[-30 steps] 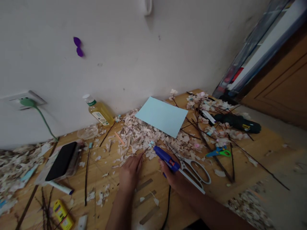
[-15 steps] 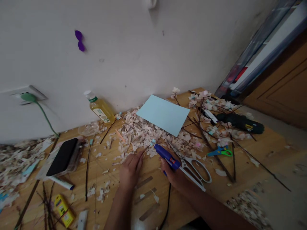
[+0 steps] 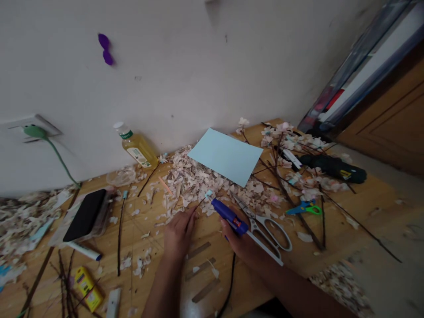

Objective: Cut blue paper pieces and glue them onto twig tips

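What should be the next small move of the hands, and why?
Perhaps the left hand could turn the twig slightly, so glue could reach around its light-blue tip: the right hand holds the blue glue gun pointed closely at it.

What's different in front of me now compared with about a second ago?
Nothing was taken hold of or let go. Only the camera's view tipped slightly down, so things sit a little higher in the picture. The right hand still holds the blue plastic glue gun, the left hand the thin brown twig. The pale blue rectangular sheet and grey-handled metal scissors stayed put.
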{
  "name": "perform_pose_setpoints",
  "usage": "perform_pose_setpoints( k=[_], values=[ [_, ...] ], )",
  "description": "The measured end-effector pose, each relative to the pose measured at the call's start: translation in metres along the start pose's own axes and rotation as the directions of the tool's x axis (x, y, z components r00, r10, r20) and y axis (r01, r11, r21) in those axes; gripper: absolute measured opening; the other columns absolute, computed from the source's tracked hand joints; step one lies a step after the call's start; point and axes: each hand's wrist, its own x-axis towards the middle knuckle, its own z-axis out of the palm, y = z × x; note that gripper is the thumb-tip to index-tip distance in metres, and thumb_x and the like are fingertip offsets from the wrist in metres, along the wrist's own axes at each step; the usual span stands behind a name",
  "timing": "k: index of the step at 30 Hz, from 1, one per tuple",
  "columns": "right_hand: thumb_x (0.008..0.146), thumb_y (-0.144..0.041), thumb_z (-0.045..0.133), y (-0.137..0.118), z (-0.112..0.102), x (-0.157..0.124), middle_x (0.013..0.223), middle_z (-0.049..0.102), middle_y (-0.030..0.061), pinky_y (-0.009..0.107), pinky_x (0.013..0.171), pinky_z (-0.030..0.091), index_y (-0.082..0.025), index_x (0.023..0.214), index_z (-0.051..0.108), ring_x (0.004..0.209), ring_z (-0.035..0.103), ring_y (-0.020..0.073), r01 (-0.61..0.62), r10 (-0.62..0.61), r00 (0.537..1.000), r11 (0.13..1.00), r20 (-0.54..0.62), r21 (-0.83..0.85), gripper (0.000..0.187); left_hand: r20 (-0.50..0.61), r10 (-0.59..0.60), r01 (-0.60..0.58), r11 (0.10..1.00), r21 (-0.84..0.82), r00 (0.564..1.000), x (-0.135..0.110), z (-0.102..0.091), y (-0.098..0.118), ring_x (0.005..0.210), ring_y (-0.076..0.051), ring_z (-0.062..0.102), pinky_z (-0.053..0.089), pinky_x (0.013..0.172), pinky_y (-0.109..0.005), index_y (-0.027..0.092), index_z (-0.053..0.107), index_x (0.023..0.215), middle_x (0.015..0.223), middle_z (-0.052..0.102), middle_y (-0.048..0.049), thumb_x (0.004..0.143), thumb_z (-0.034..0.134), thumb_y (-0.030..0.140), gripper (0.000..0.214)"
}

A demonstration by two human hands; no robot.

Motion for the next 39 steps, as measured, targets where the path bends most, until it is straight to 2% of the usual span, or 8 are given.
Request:
perform_pose_setpoints(
  k=[11,18,20,23,27,30,34,39],
  values=[
    [0.1,-0.047,0.055,-0.003,-0.001,-0.002,0.071,0.059,0.0009,0.033,0.052,0.048,-0.027,0.098,0.064,0.057,0.052,0.0196,-0.053,0.045,0.998,0.986,0.05,0.16,0.022,0.058,-0.245,0.248,0.967,-0.049,0.968,-0.003,-0.001,-0.008,0.082,-0.018,0.071,0.054,0.079,-0.03,0.025,0.069,0.131,0.09,0.075,-0.0017,0.105,0.052,0.039,0.034],
    [0.099,-0.045,0.056,-0.001,-0.002,-0.004,0.074,0.059,0.001,0.034,0.054,0.049,-0.027,0.099,0.061,0.058,0.054,0.0193,-0.033,0.023,0.999,0.968,0.046,0.248,0.019,0.214,-0.453,0.499,0.815,-0.295,0.866,0.002,-0.002,-0.001,0.089,-0.02,0.073,0.055,0.086,-0.031,0.021,0.072,0.124,0.092,0.078,-0.0034,0.1,0.057,0.043,0.036],
    [0.099,-0.045,0.056,0.001,-0.002,-0.005,0.074,0.059,0.0007,0.034,0.053,0.048,-0.027,0.099,0.06,0.057,0.054,0.0187,-0.038,0.027,0.999,0.963,0.044,0.268,0.019,0.263,-0.495,0.561,0.73,-0.391,0.828,0.003,0.0,0.003,0.068,-0.016,0.067,0.054,0.066,-0.027,0.018,0.071,0.121,0.089,0.078,-0.0055,0.099,0.056,0.049,0.041],
    [0.099,-0.044,0.056,0.001,-0.001,-0.005,0.072,0.058,0.0,0.034,0.052,0.047,-0.027,0.097,0.06,0.055,0.052,0.0184,-0.054,0.044,0.998,0.971,0.051,0.232,0.018,0.37,-0.548,0.647,0.494,-0.58,0.75,0.006,0.004,0.01,0.04,-0.008,0.044,0.033,0.04,-0.02,0.014,0.067,0.114,0.08,0.076,-0.0063,0.095,0.06,0.06,0.05],
    [0.098,-0.044,0.058,-0.003,0.002,0.001,0.072,0.057,-0.0008,0.034,0.054,0.046,-0.027,0.094,0.059,0.057,0.052,0.0184,-0.049,0.045,0.999,0.988,0.03,0.147,0.018,0.561,-0.531,0.705,0.101,-0.702,0.635,0.013,0.003,0.024,0.03,-0.006,0.038,0.025,0.029,-0.017,0.016,0.06,0.097,0.069,0.073,-0.0034,0.083,0.076,0.061,0.05],
    [0.098,-0.04,0.058,-0.006,0.004,0.005,0.073,0.055,-0.0015,0.033,0.058,0.045,-0.026,0.094,0.061,0.061,0.052,0.0179,0.012,-0.015,0.999,0.998,0.044,0.061,0.015,0.678,-0.441,0.718,-0.101,-0.689,0.588,0.014,0.001,0.028,0.025,-0.008,0.04,0.025,0.025,-0.016,0.018,0.055,0.093,0.064,0.071,-0.0025,0.081,0.081,0.056,0.047],
    [0.098,-0.037,0.056,-0.003,0.006,0.005,0.073,0.054,-0.0027,0.032,0.059,0.045,-0.026,0.097,0.061,0.062,0.051,0.0165,0.026,-0.027,0.998,1.0,0.052,0.01,0.012,0.72,-0.372,0.696,-0.223,-0.682,0.586,0.01,0.001,0.028,0.024,-0.011,0.045,0.024,0.024,-0.015,0.019,0.052,0.094,0.062,0.072,-0.0028,0.083,0.081,0.054,0.046],
    [0.098,-0.038,0.058,0.005,0.009,0.002,0.073,0.052,-0.0026,0.032,0.06,0.043,-0.024,0.088,0.055,0.064,0.052,0.017,0.021,-0.018,0.999,0.997,0.036,-0.071,0.017,0.73,-0.368,0.711,-0.215,-0.669,0.576,0.009,0.003,0.028,0.022,-0.011,0.042,0.021,0.022,-0.015,0.018,0.053,0.094,0.061,0.072,-0.0033,0.085,0.078,0.055,0.046]
  ],
)
